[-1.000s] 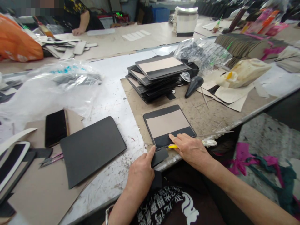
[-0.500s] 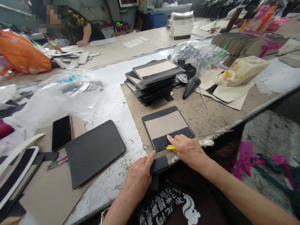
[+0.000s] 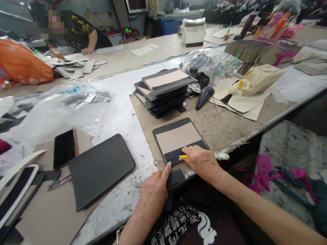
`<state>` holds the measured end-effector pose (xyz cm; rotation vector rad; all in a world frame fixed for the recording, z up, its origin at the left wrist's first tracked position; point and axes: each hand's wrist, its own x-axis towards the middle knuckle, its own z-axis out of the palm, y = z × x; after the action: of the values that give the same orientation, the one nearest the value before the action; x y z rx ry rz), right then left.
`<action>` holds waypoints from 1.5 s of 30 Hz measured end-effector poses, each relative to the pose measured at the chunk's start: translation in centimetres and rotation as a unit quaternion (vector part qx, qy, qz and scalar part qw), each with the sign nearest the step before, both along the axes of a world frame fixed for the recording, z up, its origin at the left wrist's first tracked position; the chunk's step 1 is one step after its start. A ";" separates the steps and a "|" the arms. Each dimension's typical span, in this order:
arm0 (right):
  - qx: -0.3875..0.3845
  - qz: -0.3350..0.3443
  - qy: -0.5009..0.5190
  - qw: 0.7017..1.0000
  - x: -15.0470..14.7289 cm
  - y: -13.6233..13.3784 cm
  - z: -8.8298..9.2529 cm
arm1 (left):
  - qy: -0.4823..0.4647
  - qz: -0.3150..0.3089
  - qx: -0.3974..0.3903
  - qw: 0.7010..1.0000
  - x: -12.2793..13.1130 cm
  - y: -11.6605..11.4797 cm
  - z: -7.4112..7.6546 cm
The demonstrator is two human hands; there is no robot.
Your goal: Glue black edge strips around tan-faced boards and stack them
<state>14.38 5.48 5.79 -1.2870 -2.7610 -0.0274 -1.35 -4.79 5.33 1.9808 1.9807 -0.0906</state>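
Note:
A rectangular black panel with a beige band (image 3: 176, 136) lies flat near the table's front edge. My left hand (image 3: 154, 190) has its index finger stretched out, the tip touching the panel's near left corner; its other fingers are partly hidden. My right hand (image 3: 201, 161) is closed over the near black border, pinching a small yellow-tipped tool (image 3: 183, 156) whose point faces left; the rest of it is inside the hand. A short black strip (image 3: 175, 177) lies below the panel at the table edge. Behind the panel stands a stack of similar panels (image 3: 167, 83).
To the left are a plain black sheet (image 3: 102, 172), a phone (image 3: 64, 149), small snips (image 3: 60, 182) and clear plastic bags (image 3: 68, 105). A dark cone-shaped object (image 3: 205, 97) and a yellowed container (image 3: 260, 81) stand right of the stack. A co-worker (image 3: 84, 32) is across the table.
The yellow tip has moved slightly away from the panel's near edge, onto the black border. My left fingertip sits slightly further onto the corner. The view has shifted a little.

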 end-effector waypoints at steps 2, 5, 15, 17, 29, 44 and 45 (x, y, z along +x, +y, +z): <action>0.023 -0.034 -0.014 0.999 1.5 0.7 0.0 | -0.005 0.003 0.006 1.000 -0.1 -0.3 -0.3; 0.062 -0.092 -0.022 0.994 4.1 2.1 -0.1 | -0.064 0.031 0.012 0.997 -0.5 -0.5 -1.2; 0.008 -0.114 0.037 0.993 5.7 3.3 -1.8 | -0.292 0.213 0.021 0.932 -1.1 1.5 -0.5; 0.009 -0.118 0.072 0.990 5.9 3.1 -1.9 | -0.337 0.218 0.047 0.915 -1.1 1.7 -0.3; -0.100 -0.136 0.250 0.953 5.7 2.4 -1.9 | -0.411 0.294 0.104 0.857 -1.7 1.2 -1.3; -0.142 -0.223 0.380 0.887 4.4 1.0 -1.0 | -0.442 0.340 0.151 0.816 -1.5 -0.2 -3.0; -0.151 -0.230 0.380 0.883 4.3 0.8 -0.9 | -0.449 0.348 0.153 0.809 -1.5 -0.3 -2.9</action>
<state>18.72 6.25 4.91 -1.5550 -1.8020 0.7322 -2.87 -5.13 2.43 0.9341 1.8993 1.1687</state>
